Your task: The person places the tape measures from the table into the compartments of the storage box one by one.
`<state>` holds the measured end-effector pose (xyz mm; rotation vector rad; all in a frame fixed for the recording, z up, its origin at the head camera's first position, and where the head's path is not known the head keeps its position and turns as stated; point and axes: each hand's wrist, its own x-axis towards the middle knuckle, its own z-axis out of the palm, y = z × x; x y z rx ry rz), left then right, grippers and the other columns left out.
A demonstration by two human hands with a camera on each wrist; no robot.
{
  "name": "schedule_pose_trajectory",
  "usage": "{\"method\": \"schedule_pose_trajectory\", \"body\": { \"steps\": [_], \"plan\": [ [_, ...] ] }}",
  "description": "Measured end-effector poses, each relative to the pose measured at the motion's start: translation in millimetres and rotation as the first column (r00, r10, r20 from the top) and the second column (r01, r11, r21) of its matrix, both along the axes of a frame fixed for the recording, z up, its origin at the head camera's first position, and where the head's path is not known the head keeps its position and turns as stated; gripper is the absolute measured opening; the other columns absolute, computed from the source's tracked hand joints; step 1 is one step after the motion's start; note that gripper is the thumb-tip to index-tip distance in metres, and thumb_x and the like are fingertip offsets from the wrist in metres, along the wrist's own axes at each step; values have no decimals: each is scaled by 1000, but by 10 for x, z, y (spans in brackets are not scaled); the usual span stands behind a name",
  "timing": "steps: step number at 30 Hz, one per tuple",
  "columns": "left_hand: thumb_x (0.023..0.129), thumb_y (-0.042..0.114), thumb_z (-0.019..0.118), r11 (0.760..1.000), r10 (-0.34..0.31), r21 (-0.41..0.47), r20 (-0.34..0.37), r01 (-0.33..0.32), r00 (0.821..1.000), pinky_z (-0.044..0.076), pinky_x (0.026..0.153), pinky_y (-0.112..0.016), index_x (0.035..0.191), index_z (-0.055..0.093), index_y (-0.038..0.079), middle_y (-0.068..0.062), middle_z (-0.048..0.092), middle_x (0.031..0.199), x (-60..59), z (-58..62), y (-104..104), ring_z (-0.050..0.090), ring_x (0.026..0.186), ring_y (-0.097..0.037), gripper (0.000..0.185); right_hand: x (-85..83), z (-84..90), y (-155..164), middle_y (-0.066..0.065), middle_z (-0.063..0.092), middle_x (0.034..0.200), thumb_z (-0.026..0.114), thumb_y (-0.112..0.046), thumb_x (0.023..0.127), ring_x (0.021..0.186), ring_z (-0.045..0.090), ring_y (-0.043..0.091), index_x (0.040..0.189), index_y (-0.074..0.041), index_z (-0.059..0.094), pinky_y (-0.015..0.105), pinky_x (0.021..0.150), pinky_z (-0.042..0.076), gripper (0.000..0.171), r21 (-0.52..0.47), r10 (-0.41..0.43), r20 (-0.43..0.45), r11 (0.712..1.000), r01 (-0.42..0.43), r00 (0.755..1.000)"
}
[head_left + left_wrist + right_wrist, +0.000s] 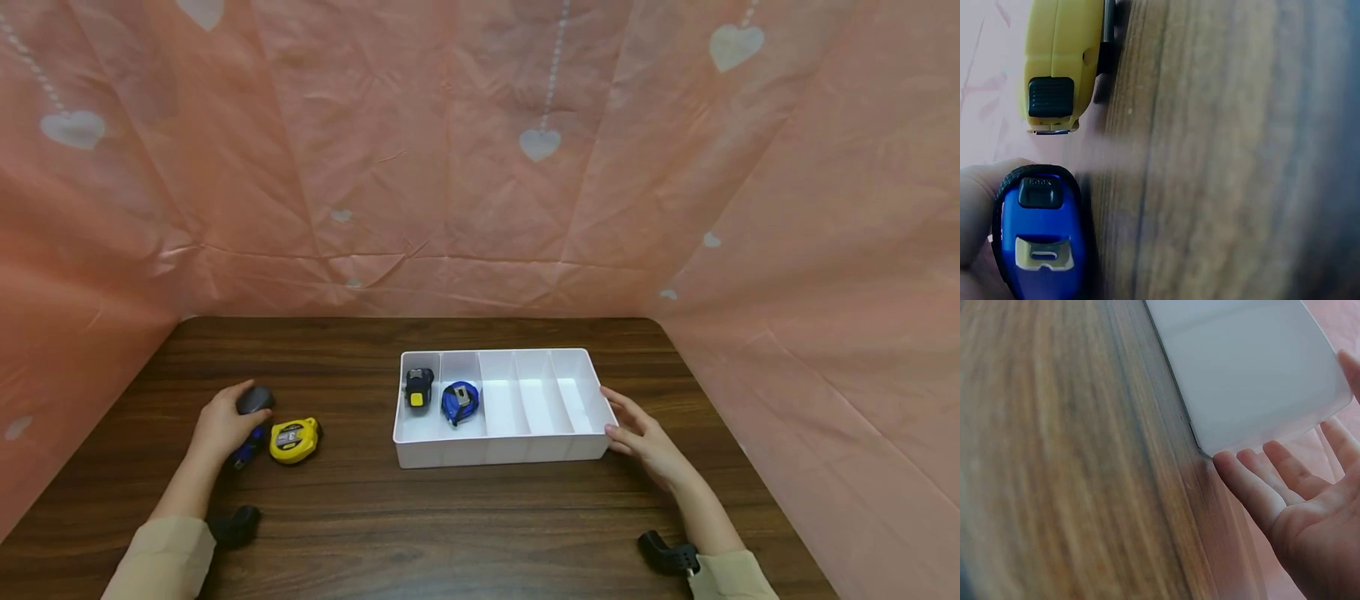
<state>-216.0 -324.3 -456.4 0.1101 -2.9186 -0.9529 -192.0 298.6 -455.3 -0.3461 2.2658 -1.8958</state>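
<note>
My left hand (221, 425) pinches a dark grey rounded thing (255, 400) between thumb and forefinger at the table's left. Just below the hand stands a blue tape measure (246, 450) with a black rim; in the left wrist view this blue tape measure (1044, 250) covers part of the fingers. A yellow tape measure (294, 441) is beside it on the right. My right hand (648, 442) touches the right end of a white divided tray (495, 452) with extended fingers. The tray's leftmost compartment holds a black tape measure (417, 387), the second a blue one (460, 402).
The brown wooden table (420, 533) has a pink cloth (450, 183) with white hearts behind it and at both sides. Black wrist mounts (667, 554) sit at both sleeves. Several thin dividers split the tray crosswise.
</note>
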Motion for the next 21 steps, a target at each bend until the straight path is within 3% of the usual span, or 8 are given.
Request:
{"method": "schedule_pose_trajectory", "body": {
  "steps": [10,21],
  "plan": [
    [91,18,61,999,43,4,42,-43,998,31,93,-66,139,37,-12,-42,31,135,-11,13,1,32,118,-59,61,-2,-8,-4,34,26,145,54,-8,97,108,52,9,149,-3,26,30,83,49,59,4,-3,-1,1000,3,1000],
    [90,18,64,999,47,-5,35,-47,998,32,93,-66,137,40,-13,-42,35,133,-17,48,2,34,117,-58,61,11,11,-14,34,26,144,54,-7,97,108,52,10,149,-2,25,29,83,49,59,1,-5,0,1000,5,1000]
  ]
}}
